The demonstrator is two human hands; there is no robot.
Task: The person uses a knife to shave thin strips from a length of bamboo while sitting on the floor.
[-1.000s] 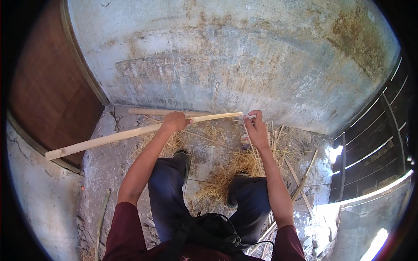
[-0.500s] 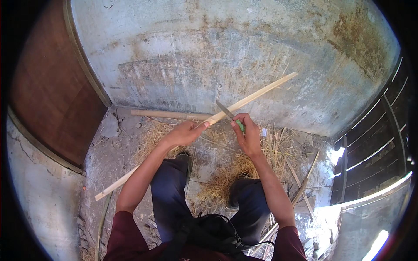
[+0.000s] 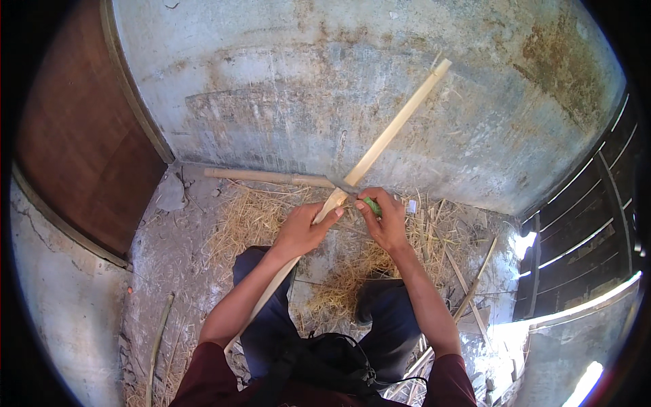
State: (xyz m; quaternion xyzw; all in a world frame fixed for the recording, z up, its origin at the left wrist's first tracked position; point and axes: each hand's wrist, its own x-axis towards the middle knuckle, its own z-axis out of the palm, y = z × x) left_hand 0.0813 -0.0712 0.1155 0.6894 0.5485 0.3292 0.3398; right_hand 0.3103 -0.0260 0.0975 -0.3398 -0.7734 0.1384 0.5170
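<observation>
My left hand (image 3: 305,229) grips a long pale wooden strip (image 3: 393,129) near its middle. The strip runs diagonally from beside my left thigh up to the upper right, in front of the concrete wall. My right hand (image 3: 384,218) is closed on a knife with a green handle (image 3: 371,205). Its grey blade (image 3: 341,184) lies across the strip just above my left thumb. Both hands are close together over the straw, above my knees.
A second wooden stick (image 3: 268,177) lies along the foot of the grey concrete wall (image 3: 285,88). Straw and shavings (image 3: 251,220) cover the floor. Thin sticks (image 3: 475,285) lie at the right by a dark slatted gate (image 3: 583,237). A brown wooden door (image 3: 74,142) stands at the left.
The strip has swung from nearly level to a steep diagonal, its far end rising to the upper right. My right hand has brought the knife blade onto the strip.
</observation>
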